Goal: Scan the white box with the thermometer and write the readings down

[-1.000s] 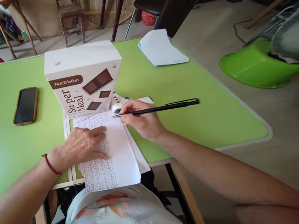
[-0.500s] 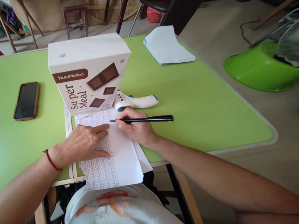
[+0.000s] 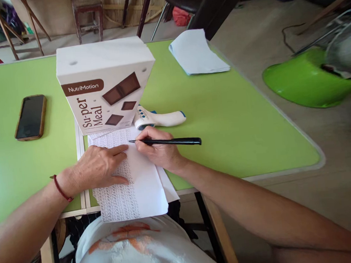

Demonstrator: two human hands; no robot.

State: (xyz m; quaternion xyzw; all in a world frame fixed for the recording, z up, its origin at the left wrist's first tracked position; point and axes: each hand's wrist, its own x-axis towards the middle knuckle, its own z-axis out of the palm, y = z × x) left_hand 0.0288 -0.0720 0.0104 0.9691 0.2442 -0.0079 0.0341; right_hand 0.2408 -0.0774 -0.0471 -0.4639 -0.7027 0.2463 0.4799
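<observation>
With the written sheet (image 3: 149,187) as the middle of the clock and twelve pointing away from the person, the left hand (image 3: 100,166) lies at ten, palm down on the thin white paper, its fingers spread loosely and gripping nothing. A narrow, dark red, cord-like band (image 3: 60,190) circles that wrist. The right hand (image 3: 161,151) is at two, thumb and fingers pinched round a slim, glossy black pen (image 3: 182,140), whose tapered tip points to nine and sits by the border of the handwriting; whether it touches the paper, I cannot tell. Dense rows of small script cover the sheet's left part, the right part is smooth and blank, and its lower edge hangs over the table's rim at six. Another sheet (image 3: 168,187) peeps out beneath at four.

At twelve stands a crisp-cornered white carton (image 3: 105,68) printed with brown shapes. Just beside it, at one, rests a gun-shaped, white plastic device (image 3: 170,119) with blue trim. Farther out at one is a stack of paper (image 3: 198,54) with an uneven edge. A glassy dark phone (image 3: 31,117) in a rounded tan case lies at ten, all on the smooth, matt-looking green tabletop (image 3: 240,138)
</observation>
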